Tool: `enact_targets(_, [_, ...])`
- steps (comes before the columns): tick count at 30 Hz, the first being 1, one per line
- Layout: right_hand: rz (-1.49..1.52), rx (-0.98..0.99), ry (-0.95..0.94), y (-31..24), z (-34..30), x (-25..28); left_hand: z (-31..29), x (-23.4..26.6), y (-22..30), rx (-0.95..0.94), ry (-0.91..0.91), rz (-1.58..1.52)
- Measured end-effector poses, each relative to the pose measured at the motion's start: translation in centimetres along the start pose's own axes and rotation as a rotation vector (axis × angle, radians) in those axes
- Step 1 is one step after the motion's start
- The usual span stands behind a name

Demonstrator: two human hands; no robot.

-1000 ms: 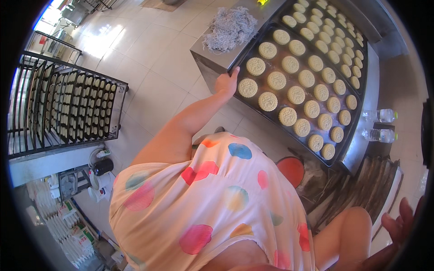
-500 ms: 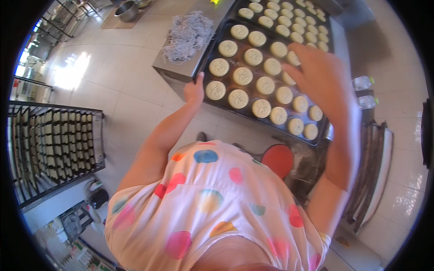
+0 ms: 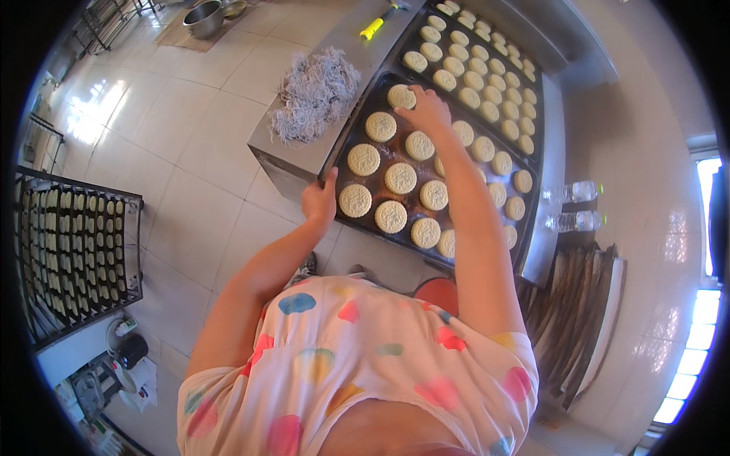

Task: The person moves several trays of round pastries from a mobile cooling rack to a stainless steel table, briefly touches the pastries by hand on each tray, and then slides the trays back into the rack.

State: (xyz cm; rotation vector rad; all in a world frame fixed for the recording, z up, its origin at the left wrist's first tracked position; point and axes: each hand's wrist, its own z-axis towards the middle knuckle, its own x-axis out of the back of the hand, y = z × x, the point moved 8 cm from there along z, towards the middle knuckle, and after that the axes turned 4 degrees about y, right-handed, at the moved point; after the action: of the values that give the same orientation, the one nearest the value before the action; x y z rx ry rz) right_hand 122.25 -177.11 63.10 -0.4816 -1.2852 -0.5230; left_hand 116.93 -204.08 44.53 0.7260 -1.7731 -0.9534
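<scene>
My left hand (image 3: pixel 319 201) is closed on the left edge of a dark baking tray (image 3: pixel 342 151), near its front corner. Rows of pale round pastries (image 3: pixel 400 178) with patterned tops and scalloped rims lie on this tray. At the tray's far left corner, my right hand (image 3: pixel 428 113) has thumb and fingers around the right rim of one round pastry (image 3: pixel 400 96). That pastry sits flat on the tray. My right hand and forearm hide part of the rows beneath them.
Beyond lies a second tray (image 3: pixel 423 72) of similar pastries. A grey stringy heap (image 3: pixel 315 95) and yellow-handled tool (image 3: pixel 372 29) lie on the metal counter (image 3: pixel 266 140). Two clear bottles (image 3: pixel 576 221) are at the right. A rack of filled trays (image 3: pixel 141 254) stands left, a metal bowl (image 3: pixel 203 20) far left.
My right hand has moved left across the tray, from the right-hand rows to the far left pastry. My left hand stays on the tray edge. The whole view has shifted.
</scene>
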Motion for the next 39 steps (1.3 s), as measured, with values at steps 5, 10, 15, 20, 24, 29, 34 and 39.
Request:
enact_targets(5, [-0.096, -0.040, -0.149, -0.2, 3.9, -2.6, 0.2, 0.0, -0.2, -0.008, 0.015, 0.036])
enact_targets(10, [-0.193, 0.009, -0.238, 0.0, 5.3, -4.1, 0.1, 0.1, 0.0, -0.025, 0.061, -0.041])
enact_targets(15, [-0.191, 0.004, -0.246, -0.1, 6.0, -5.1, 0.0, 0.0, 0.0, -0.036, 0.079, -0.023])
enact_targets(20, [-0.181, -0.026, -0.196, -0.5, 5.7, -5.1, 0.1, -0.4, -0.4, -0.011, 0.041, -0.057])
enact_targets(24, [-0.182, 0.052, -0.035, -1.6, 4.7, -4.0, 0.2, -0.5, -0.7, -0.014, 0.068, -0.107])
enact_targets(29, [-0.088, 0.045, 0.057, -1.3, 4.0, -2.9, 0.4, -0.8, -0.8, -0.014, 0.078, -0.138])
enact_targets(34, [0.038, 0.046, 0.237, 1.3, -0.2, 0.1, 0.4, -0.7, -0.4, -0.068, 0.121, -0.165])
enact_targets(39, [0.312, -0.092, 0.434, 9.1, -10.6, 3.3, 0.4, -0.6, -0.1, -0.120, 0.153, -0.196])
